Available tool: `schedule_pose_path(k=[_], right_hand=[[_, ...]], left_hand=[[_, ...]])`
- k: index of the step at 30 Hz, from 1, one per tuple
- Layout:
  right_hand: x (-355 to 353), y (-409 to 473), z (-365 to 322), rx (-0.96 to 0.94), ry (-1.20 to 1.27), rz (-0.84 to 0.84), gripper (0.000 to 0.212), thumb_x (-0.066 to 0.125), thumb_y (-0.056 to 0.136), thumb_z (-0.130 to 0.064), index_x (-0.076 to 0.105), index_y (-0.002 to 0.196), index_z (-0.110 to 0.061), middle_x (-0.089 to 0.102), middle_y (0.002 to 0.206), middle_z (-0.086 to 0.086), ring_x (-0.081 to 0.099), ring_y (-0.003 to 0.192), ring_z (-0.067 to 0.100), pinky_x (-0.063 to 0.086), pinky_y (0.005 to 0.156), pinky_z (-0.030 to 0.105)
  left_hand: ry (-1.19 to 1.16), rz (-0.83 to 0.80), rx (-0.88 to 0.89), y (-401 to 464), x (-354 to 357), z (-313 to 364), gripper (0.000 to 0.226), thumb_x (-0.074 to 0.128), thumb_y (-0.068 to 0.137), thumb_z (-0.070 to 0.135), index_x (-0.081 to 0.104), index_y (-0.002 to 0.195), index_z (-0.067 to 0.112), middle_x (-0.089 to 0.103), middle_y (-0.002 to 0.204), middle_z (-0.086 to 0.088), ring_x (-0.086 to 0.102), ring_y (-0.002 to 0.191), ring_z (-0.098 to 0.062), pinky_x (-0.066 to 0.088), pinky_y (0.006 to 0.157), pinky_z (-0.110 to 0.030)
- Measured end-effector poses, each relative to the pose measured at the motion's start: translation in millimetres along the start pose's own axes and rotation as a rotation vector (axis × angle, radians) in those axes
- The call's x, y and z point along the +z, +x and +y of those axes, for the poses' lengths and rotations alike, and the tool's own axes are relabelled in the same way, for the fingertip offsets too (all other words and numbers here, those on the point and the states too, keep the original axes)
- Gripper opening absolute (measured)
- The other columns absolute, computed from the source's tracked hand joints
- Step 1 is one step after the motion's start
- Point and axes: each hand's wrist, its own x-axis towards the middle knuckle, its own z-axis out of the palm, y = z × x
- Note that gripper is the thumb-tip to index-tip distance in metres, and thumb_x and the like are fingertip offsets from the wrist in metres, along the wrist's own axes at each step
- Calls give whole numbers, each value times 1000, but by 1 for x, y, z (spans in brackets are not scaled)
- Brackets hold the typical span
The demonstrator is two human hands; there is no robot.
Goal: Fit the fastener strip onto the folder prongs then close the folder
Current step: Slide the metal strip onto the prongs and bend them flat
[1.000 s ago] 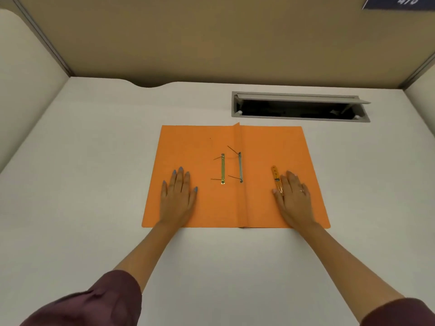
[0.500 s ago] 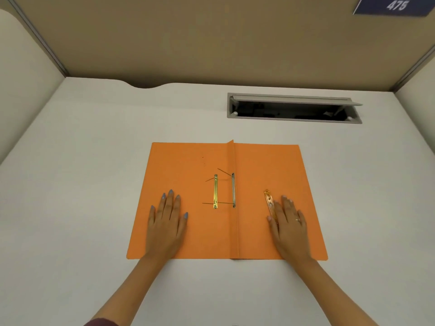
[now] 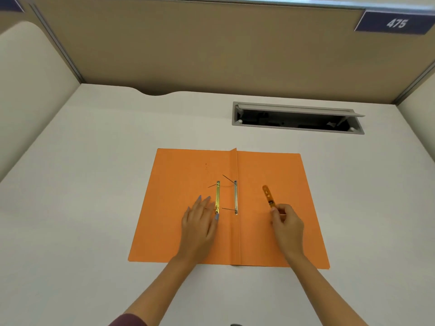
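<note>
Change: right hand [image 3: 286, 223], flat on the folder [image 3: 179, 227] half a second ago, now pinches the near end of the orange strip [image 3: 268, 196].
Left hand [image 3: 200, 222]: open, moved right, fingertips at the yellow bar [image 3: 217, 196] (holding nothing).
Prongs [image 3: 227, 209]: by the spine, bare.
Sign [image 3: 395, 22]: "475".

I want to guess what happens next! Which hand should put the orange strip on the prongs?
Probably the right hand: its fingers already pinch the near end of the orange fastener strip. The left hand lies flat beside the prongs, steadying the folder.
</note>
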Motion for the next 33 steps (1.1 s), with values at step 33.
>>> schedule_pose_path(k=[33], right_hand=[[25, 30, -64, 407, 569, -517, 12, 58, 91, -10, 63, 80, -13, 58, 69, 3, 58, 61, 12, 53, 58, 21]], left_hand=[[-81, 3, 69, 31, 23, 36, 21, 59, 87, 18, 66, 99, 35, 66, 93, 16, 49, 89, -13, 18, 71, -33]])
